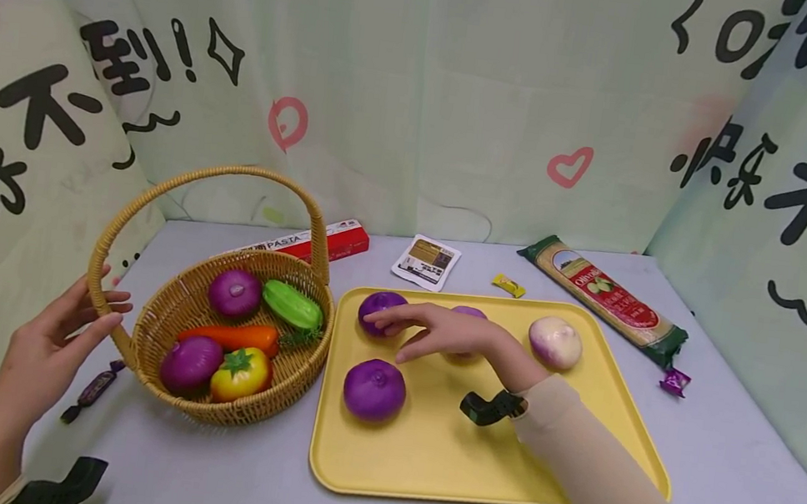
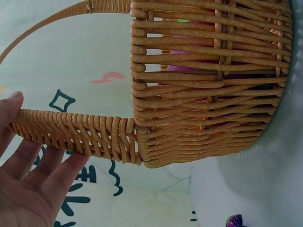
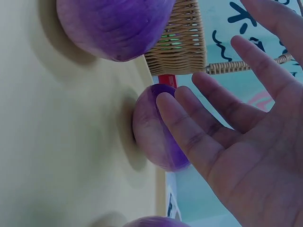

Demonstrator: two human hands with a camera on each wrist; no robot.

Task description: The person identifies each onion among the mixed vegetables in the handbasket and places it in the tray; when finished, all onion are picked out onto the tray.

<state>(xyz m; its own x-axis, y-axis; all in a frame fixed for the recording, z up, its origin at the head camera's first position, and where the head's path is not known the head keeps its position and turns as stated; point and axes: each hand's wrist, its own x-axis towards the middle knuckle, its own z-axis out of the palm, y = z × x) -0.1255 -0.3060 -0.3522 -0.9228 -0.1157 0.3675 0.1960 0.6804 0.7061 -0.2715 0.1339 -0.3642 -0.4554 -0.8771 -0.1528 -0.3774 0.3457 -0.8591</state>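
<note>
Purple vegetable (image 1: 378, 304), partly behind right hand (image 1: 450, 331), another (image 1: 470, 311) mostly hidden

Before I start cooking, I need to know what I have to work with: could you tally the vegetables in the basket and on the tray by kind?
Round purple or purple-and-white vegetables: 6 (2 in the basket, 4 on the tray, one partly behind the right hand)
Carrot: 1
Green cucumber: 1
Yellow-and-red tomato: 1
Total: 9

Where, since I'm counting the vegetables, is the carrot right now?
In the head view, the carrot lies in the wicker basket on the left, just behind the yellow tomato, with the green cucumber to its upper right.
</note>
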